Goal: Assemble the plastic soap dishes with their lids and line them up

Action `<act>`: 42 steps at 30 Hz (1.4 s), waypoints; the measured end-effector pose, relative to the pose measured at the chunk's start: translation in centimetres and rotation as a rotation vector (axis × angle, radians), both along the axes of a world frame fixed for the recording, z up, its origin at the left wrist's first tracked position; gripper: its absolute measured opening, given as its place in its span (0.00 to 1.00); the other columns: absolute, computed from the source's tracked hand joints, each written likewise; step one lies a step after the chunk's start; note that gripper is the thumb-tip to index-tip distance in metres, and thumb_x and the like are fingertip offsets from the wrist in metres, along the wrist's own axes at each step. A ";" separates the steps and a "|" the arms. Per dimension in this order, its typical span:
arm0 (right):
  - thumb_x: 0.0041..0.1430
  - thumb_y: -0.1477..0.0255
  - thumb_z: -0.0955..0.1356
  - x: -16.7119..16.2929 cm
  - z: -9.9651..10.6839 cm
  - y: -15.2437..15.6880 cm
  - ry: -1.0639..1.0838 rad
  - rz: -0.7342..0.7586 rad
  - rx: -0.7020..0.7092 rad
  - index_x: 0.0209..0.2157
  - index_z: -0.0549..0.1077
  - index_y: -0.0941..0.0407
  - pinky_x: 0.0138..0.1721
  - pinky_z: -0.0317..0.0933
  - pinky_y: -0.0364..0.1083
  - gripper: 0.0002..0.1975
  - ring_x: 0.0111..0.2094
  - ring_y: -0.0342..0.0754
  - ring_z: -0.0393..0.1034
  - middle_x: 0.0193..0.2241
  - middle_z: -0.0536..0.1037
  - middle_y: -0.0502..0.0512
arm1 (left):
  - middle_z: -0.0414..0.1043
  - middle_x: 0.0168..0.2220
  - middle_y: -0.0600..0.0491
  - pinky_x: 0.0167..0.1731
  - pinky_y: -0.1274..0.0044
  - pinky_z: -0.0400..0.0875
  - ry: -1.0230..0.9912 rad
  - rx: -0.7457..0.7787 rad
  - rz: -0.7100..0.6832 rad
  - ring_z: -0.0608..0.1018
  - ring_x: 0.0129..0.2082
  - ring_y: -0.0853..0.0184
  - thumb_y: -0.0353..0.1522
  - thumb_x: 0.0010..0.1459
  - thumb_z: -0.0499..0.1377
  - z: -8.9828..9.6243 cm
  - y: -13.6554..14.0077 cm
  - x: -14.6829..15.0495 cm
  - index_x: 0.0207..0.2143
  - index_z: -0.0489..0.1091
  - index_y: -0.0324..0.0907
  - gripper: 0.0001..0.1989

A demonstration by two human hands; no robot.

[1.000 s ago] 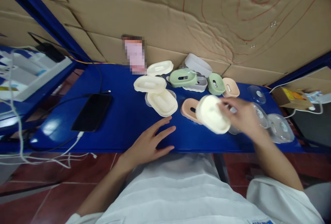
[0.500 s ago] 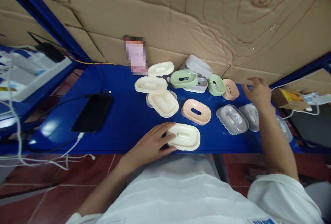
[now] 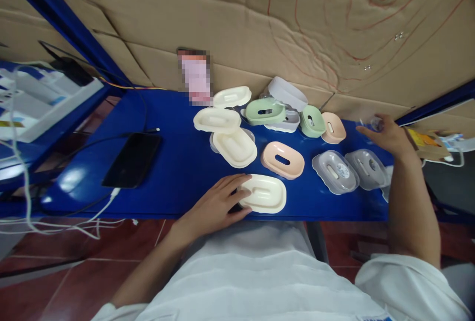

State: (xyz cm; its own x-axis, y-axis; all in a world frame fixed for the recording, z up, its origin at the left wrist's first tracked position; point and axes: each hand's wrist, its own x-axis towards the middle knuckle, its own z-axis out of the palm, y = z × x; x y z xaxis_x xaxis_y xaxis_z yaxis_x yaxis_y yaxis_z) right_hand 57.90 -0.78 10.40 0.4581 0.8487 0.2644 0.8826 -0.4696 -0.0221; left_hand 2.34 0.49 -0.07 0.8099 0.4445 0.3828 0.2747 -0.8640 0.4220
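My left hand (image 3: 218,202) grips the left end of a cream soap dish (image 3: 269,193) at the table's front edge, thumb on the near side and fingers over the far side. At the right, my right hand (image 3: 389,135) has its thumb and fingers around a clear plastic cover (image 3: 365,119) with a small round sticker; the cover is faint and blurred. Beyond the left hand's dish sits a peach slotted dish (image 3: 282,160). Grey dishes under clear covers (image 3: 336,171) lie near the right forearm, which partly hides one.
Several cream dishes (image 3: 235,148) overlap at the middle. Green (image 3: 310,120), peach (image 3: 333,128) and grey pieces stand along the cardboard wall (image 3: 222,19). A black phone (image 3: 131,160) with a white cable lies left; a blurred-out pink item (image 3: 196,76) leans at the back.
My right hand has moved right, and a clear plastic cover now shows at its fingers. More of the grey covered dishes is visible. My left hand stays on the cream soap dish.
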 end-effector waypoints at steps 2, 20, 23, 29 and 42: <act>0.64 0.51 0.75 -4.8 0.3 -1.4 0.156 0.194 0.036 0.70 0.67 0.58 0.53 0.68 0.51 0.41 0.55 0.56 0.78 0.60 0.78 0.72 | 0.70 0.68 0.43 0.65 0.59 0.74 0.009 -0.014 0.000 0.73 0.68 0.53 0.38 0.71 0.63 0.0 0.0 0.0 0.55 0.75 0.44 0.13; 0.75 0.60 0.67 -22.5 -4.6 -3.3 0.107 0.922 -0.060 0.68 0.72 0.47 0.67 0.62 0.64 0.23 0.66 0.61 0.70 0.65 0.77 0.58 | 0.70 0.69 0.42 0.67 0.58 0.73 0.006 -0.025 0.012 0.73 0.69 0.52 0.37 0.71 0.64 0.2 -0.1 0.0 0.57 0.74 0.44 0.15; 0.76 0.65 0.67 -23.9 -6.1 -4.8 0.119 0.903 -0.027 0.65 0.75 0.49 0.62 0.67 0.60 0.20 0.61 0.59 0.75 0.59 0.82 0.57 | 0.69 0.68 0.41 0.66 0.59 0.74 -0.019 -0.051 0.026 0.74 0.68 0.53 0.38 0.72 0.63 0.1 -0.1 0.0 0.62 0.69 0.44 0.20; 0.75 0.72 0.67 -25.3 -7.0 -7.2 0.217 0.894 0.186 0.64 0.75 0.50 0.54 0.69 0.56 0.19 0.51 0.54 0.80 0.52 0.86 0.56 | 0.66 0.69 0.40 0.64 0.61 0.77 -0.067 -0.046 0.076 0.74 0.68 0.54 0.38 0.71 0.64 -0.1 -0.3 -0.2 0.68 0.64 0.46 0.26; 0.74 0.65 0.71 -28.6 -8.7 -10.2 0.160 1.034 0.101 0.71 0.66 0.47 0.74 0.54 0.64 0.28 0.66 0.55 0.72 0.61 0.81 0.55 | 0.81 0.55 0.46 0.64 0.60 0.76 -0.080 0.147 -0.010 0.79 0.61 0.56 0.33 0.71 0.64 0.3 -0.1 -0.1 0.54 0.75 0.43 0.12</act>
